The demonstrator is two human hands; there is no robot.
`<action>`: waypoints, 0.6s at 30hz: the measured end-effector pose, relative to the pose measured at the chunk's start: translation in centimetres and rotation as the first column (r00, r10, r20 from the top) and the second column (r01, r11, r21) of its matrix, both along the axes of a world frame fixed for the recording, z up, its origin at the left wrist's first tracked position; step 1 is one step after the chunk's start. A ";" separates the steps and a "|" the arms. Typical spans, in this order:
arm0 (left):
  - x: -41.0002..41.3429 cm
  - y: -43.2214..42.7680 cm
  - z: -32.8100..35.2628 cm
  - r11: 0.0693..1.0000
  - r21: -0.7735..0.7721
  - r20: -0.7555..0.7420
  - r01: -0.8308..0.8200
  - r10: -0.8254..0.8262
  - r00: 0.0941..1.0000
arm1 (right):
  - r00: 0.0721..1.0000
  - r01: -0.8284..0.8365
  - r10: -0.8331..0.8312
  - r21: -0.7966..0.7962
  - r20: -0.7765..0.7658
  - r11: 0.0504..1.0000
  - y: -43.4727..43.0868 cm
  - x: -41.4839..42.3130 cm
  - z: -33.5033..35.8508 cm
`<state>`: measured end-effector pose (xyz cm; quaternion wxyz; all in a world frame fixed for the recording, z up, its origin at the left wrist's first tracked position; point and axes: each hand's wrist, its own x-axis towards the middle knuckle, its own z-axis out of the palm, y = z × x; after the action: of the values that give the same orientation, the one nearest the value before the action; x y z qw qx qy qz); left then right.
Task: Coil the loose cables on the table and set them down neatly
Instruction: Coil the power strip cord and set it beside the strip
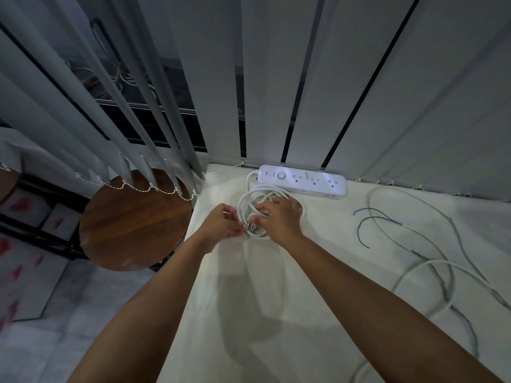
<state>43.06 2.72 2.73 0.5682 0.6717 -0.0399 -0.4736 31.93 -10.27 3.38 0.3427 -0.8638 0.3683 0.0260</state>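
**Coil-finishing step.** At centre frame, the coiled white cord point(260, 190) lies on the table point(276, 313) in front of the power strip point(304, 182). The left hand point(224, 222) pinches the coil's left edge beside the plug point(253, 228). The right hand point(279, 217) covers the coil, and its grip cannot be told. The next move likely calls for tucking the plug in, letting go, then reaching for the loose cables point(431, 261) at right.

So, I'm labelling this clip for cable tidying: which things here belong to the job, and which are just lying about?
Job: coiled white cord, pinched by the left hand, right hand resting on it; its plug; white plastic power strip; loose white cable with dark wire ends.
Just there: round brown wooden stool; grey vertical blinds.
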 end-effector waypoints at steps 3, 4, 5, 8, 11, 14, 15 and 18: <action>-0.1 0.1 0.1 0.999 -0.023 -0.004 0.041 -0.041 0.999 | 1.000 0.023 -0.023 0.041 0.014 0.999 -0.1 0.2 0.0; -0.1 0.1 0.0 0.998 -0.027 0.000 0.058 -0.058 0.998 | 1.000 0.023 -0.024 0.049 0.016 0.999 -0.2 0.2 0.0; -0.1 0.1 -0.1 0.996 -0.026 0.007 0.080 -0.080 0.997 | 1.000 0.019 -0.020 0.056 0.016 0.998 -0.2 0.2 0.0; 0.3 0.3 -0.2 0.988 -0.011 0.026 0.152 -0.151 0.988 | 1.000 -0.003 0.002 0.068 0.006 0.998 -0.4 0.1 -0.2; 0.6 0.4 -0.2 0.981 -0.011 0.011 0.192 -0.192 0.981 | 1.000 -0.015 0.016 0.062 -0.021 0.998 -0.5 0.3 -0.2; 0.8 0.8 -0.2 0.977 -0.034 -0.043 0.211 -0.212 0.976 | 0.999 -0.017 0.019 0.055 -0.029 0.998 -0.4 0.4 -0.3; 0.9 0.9 -0.2 0.978 -0.047 -0.054 0.204 -0.207 0.977 | 0.999 -0.017 0.019 0.052 -0.031 0.999 -0.3 0.4 -0.4; 0.6 0.8 -0.2 0.984 -0.086 -0.031 0.154 -0.158 0.987 | 0.999 -0.018 0.019 0.055 -0.028 0.998 -0.4 0.4 -0.3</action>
<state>43.66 3.56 2.55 0.5576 0.6333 -0.1016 -0.5270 32.29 -10.67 3.04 0.3605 -0.8571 0.3643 0.0516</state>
